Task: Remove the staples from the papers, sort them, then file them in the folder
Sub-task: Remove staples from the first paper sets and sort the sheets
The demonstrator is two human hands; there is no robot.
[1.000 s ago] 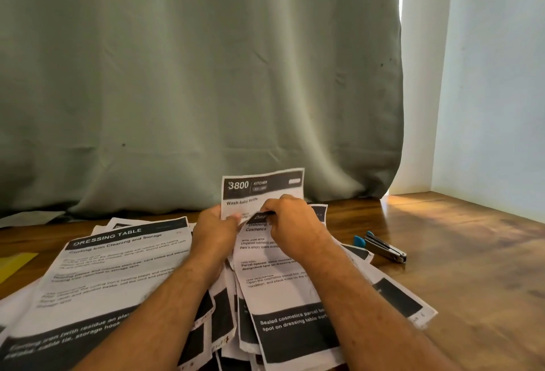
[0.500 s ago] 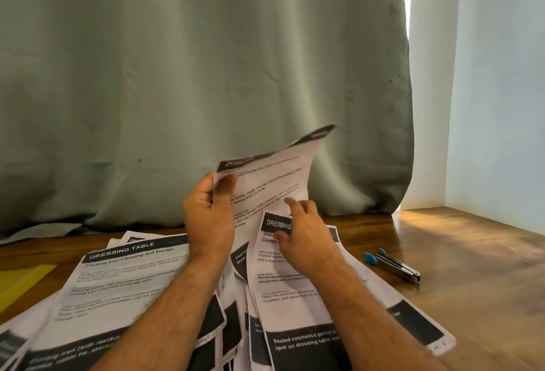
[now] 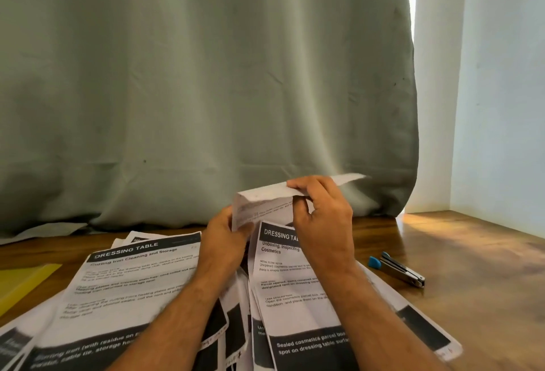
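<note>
Where both hands (image 3: 323,214) pinch the folded sheet (image 3: 265,204), its print blurs

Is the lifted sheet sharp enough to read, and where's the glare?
Head view: the lifted sheet, held by both the left hand and the right hand, is motion-blurred and unreadable; sunlight glares on the table at right, beside the curtain.

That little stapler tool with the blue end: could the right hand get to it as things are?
Probably yes. The tool lies in the open on the table, nothing around it. But the right hand grips a folded sheet, as does the left hand.
</note>
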